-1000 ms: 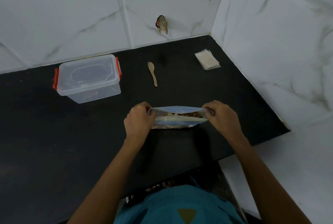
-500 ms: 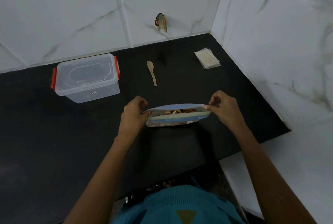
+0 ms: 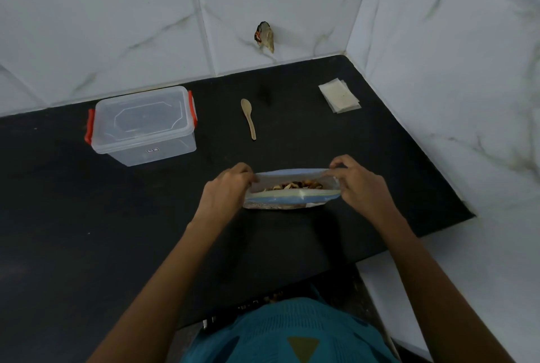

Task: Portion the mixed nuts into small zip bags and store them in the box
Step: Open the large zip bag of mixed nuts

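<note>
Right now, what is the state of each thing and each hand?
Blue-and-white nut pouch: open at the top, nuts visible.
Clear plastic box with orange clips: lid on.
Small wooden spoon: lying flat, untouched.
Stack of small clear zip bags: flat, unfilled.
Left hand: pinches pouch rim.
Right hand: pinches pouch rim.

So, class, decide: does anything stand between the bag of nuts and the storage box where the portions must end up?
Yes: the lid is on the box, so nothing can go in yet. No object lies on the counter between the bag of nuts and the box; the spoon lies to one side.
</note>
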`<action>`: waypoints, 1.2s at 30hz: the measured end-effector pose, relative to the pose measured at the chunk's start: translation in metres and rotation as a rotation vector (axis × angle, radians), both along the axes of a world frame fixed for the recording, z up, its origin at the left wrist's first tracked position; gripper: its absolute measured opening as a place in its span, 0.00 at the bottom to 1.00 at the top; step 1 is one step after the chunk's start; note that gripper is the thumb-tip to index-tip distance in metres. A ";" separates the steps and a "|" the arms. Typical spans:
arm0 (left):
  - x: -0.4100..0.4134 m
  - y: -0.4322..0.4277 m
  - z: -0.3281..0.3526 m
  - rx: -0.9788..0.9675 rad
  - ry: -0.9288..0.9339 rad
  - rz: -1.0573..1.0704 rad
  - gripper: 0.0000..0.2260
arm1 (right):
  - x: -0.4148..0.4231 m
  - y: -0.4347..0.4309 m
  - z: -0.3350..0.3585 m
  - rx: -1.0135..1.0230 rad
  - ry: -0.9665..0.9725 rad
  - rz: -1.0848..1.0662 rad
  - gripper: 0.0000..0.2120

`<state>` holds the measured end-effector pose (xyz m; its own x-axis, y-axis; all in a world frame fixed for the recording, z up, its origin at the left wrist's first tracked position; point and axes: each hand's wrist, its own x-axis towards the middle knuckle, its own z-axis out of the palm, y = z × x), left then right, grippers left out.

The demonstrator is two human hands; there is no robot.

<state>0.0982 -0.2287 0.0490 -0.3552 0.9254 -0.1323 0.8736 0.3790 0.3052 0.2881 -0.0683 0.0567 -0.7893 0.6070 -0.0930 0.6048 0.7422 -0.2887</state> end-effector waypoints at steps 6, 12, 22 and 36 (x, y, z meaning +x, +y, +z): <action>-0.001 0.007 0.006 0.099 -0.165 0.144 0.17 | -0.001 0.012 0.009 -0.152 -0.058 -0.006 0.22; -0.008 0.009 0.011 0.179 -0.150 0.201 0.09 | 0.002 0.023 0.011 -0.271 0.125 -0.001 0.10; -0.018 0.007 -0.005 0.187 -0.502 0.349 0.14 | -0.006 0.012 -0.015 -0.562 0.366 -0.323 0.13; -0.025 0.018 -0.028 0.372 -1.671 0.841 0.18 | -0.015 0.021 -0.040 -1.587 0.776 -0.901 0.11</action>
<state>0.0727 -0.2108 0.0209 -0.4018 0.6646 -0.6300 -0.7053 0.2141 0.6758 0.2735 -0.0473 0.0170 -0.4863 0.5166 -0.7047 0.0328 -0.7952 -0.6055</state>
